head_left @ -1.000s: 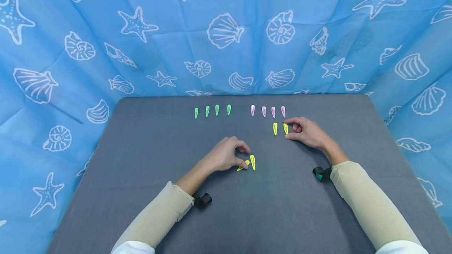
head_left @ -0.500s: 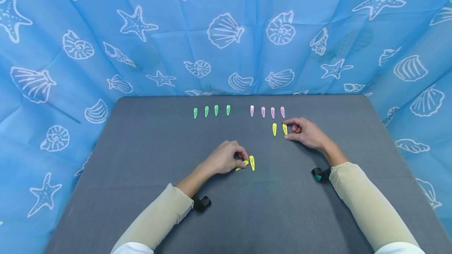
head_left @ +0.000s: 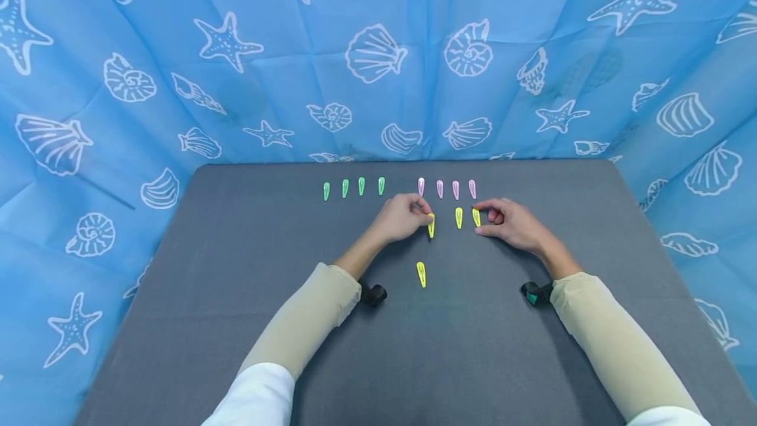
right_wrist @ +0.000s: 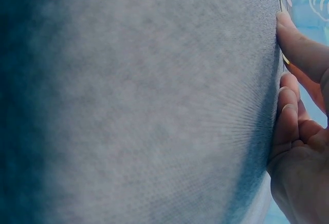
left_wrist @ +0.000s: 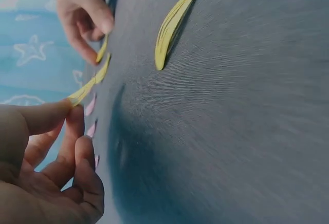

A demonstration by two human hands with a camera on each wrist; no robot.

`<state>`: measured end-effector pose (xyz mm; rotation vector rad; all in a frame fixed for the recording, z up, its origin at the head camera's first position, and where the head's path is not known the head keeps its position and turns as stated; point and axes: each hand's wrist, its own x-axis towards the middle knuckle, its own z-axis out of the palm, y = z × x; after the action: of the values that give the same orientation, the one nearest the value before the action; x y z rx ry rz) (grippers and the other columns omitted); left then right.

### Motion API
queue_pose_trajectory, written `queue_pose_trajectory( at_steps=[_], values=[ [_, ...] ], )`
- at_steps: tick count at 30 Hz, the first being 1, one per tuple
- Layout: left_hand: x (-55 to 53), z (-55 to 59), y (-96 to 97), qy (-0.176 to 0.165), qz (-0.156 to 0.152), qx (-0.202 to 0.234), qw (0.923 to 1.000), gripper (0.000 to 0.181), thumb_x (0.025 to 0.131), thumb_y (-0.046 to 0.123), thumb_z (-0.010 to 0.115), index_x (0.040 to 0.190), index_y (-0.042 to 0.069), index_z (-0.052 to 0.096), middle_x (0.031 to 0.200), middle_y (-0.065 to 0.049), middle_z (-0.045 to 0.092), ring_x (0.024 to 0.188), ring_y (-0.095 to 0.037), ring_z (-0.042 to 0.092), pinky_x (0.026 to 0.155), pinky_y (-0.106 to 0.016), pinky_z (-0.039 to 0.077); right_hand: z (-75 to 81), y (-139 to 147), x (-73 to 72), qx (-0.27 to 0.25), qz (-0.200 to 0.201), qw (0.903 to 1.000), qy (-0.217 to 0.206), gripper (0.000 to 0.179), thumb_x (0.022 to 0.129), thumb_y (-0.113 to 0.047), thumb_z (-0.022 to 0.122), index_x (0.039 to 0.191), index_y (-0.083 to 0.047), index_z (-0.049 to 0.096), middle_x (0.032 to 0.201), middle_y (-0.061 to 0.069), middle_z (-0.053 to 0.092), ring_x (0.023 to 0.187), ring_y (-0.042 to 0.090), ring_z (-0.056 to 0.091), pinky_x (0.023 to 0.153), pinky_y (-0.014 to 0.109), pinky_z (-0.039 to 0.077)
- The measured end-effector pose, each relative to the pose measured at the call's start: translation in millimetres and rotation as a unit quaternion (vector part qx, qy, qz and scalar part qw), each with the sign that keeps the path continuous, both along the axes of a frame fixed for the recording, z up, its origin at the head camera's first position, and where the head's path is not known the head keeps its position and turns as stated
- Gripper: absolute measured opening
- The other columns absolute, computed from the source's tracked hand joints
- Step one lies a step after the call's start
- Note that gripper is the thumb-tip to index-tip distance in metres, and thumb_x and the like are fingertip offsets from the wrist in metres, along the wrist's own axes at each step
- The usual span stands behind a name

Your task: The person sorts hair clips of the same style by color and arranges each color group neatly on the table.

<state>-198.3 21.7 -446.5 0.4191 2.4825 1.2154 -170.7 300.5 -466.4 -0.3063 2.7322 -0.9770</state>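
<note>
My left hand (head_left: 405, 217) pinches a yellow snap hair clip (head_left: 431, 225) between thumb and index finger, a little above the table, just in front of the leftmost pink clip. In the left wrist view the pinched clip (left_wrist: 85, 89) points away from the fingertips. My right hand (head_left: 513, 222) holds another yellow clip (head_left: 476, 217) lying on the table, thumb at its near end and index finger at its far end. Between the hands lies a third yellow clip (head_left: 458, 218). One more yellow clip (head_left: 421, 275) lies nearer the front, apart from both hands.
Along the back of the grey table (head_left: 236, 321) lie several green clips (head_left: 361, 186) in a row on the left and several pink clips (head_left: 455, 189) on the right. A blue curtain (head_left: 284, 84) with shell prints hangs behind and beside the table.
The left hand has picked up the yellow clip from beside the front one and carried it up and slightly right, towards the yellow row. The right hand stays at its clip.
</note>
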Motion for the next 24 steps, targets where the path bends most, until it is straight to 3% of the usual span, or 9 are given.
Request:
queue_pose_trajectory(
  at_steps=[7, 15, 24],
  values=[
    [-17.6, -6.6, 30.0, 0.015, 0.017, -0.059, 0.998, 0.007, 0.094, 0.023, 0.073, 0.092, 0.016, 0.07, 0.082, 0.003, 0.069, 0.071, -0.012, 0.058, 0.064, -0.026, 0.042, -3.2, 1, -1.4, -0.006, -0.006, 0.9999, -0.008, 0.05, 0.092, -0.023, 0.078, 0.137, -0.008, 0.062, 0.098, 0.009, 0.054, 0.086, 0.02, 0.048, 0.076, 0.029, 0.04],
    [-19.2, -6.3, 46.3, 0.042, 0.03, -0.135, 0.9894, 0.009, 0.098, 0.025, 0.069, 0.093, 0.017, 0.068, 0.086, 0.003, 0.066, 0.076, -0.014, 0.059, 0.069, -0.03, 0.043, 2.4, 3, -2.3, -0.001, -0.004, 0.9999, -0.011, 0.051, 0.092, -0.022, 0.077, 0.138, -0.008, 0.061, 0.099, 0.009, 0.054, 0.086, 0.021, 0.048, 0.076, 0.03, 0.039],
    [-15.9, -10.2, 44.1, 0.04, 0.043, -0.128, 0.99, 0.013, 0.097, 0.03, 0.071, 0.099, 0.018, 0.067, 0.088, 0.003, 0.063, 0.078, -0.013, 0.057, 0.07, -0.029, 0.043, 1.1, 2, -1.3, 0.004, -0.005, 0.9999, -0.012, 0.05, 0.092, -0.023, 0.077, 0.138, -0.008, 0.061, 0.098, 0.008, 0.054, 0.086, 0.021, 0.048, 0.076, 0.031, 0.039]
  ],
)
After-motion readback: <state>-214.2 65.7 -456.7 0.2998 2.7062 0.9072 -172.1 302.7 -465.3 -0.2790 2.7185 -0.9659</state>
